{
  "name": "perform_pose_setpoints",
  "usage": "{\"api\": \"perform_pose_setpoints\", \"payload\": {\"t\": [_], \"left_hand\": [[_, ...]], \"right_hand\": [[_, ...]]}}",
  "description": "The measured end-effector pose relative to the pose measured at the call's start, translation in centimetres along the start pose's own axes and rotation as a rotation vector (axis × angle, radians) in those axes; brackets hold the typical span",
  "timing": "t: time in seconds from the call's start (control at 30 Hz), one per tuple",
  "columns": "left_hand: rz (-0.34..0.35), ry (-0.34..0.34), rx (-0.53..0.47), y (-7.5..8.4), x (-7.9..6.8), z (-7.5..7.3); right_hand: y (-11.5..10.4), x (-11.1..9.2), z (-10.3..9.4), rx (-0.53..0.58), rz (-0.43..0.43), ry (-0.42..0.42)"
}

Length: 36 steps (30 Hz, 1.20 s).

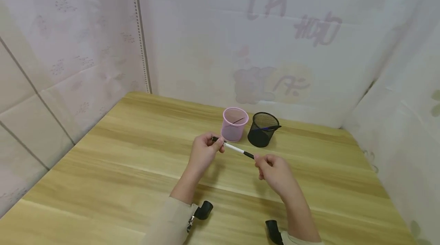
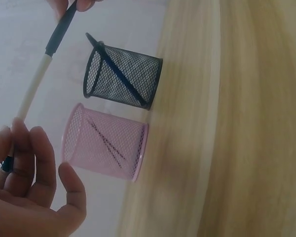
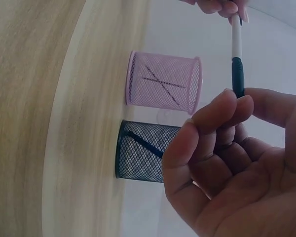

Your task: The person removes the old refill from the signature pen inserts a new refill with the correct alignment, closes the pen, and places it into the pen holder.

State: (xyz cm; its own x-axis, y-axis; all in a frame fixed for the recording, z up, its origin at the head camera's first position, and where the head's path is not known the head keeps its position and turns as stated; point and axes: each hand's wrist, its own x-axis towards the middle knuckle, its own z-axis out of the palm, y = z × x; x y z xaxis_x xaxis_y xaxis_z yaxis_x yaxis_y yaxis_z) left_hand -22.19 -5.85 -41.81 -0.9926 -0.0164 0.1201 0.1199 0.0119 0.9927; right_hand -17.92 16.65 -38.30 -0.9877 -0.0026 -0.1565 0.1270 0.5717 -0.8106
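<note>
Between the two hands a pen (image 1: 235,148) with a white barrel and black ends is held in the air, slanting down to the right in the head view. My left hand (image 1: 205,149) pinches its black clip end between thumb and fingers. The other black end (image 3: 238,78) is pinched by the thumb and fingertips of my right hand (image 1: 277,172). Just behind the hands stand a pink mesh pen cup (image 2: 106,143) with thin dark sticks inside and a black mesh pen cup (image 2: 126,74) holding a dark blue pen (image 2: 119,75) that leans over its rim.
Both cups stand side by side on a wood-grain table (image 1: 137,153), near its back edge. A pale printed curtain (image 1: 206,46) hangs behind the table and along its sides. Black wrist mounts (image 1: 204,210) sit at both sleeves.
</note>
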Motion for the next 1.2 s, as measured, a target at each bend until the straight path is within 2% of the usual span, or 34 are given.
{"api": "perform_pose_setpoints", "payload": {"t": [0.4, 0.8, 1.2], "left_hand": [[0.029, -0.016, 0.047, -0.3, 0.0, 0.4], [0.019, -0.007, 0.033, -0.2, -0.1, 0.7], [0.01, -0.035, -0.021, 0.2, 0.0, 0.6]], "right_hand": [[0.6, 0.0, -0.6, 0.032, 0.043, 0.006], [0.4, -0.1, -1.1, 0.062, 0.028, 0.051], [0.2, -0.1, -1.5, 0.125, 0.001, 0.108]]}}
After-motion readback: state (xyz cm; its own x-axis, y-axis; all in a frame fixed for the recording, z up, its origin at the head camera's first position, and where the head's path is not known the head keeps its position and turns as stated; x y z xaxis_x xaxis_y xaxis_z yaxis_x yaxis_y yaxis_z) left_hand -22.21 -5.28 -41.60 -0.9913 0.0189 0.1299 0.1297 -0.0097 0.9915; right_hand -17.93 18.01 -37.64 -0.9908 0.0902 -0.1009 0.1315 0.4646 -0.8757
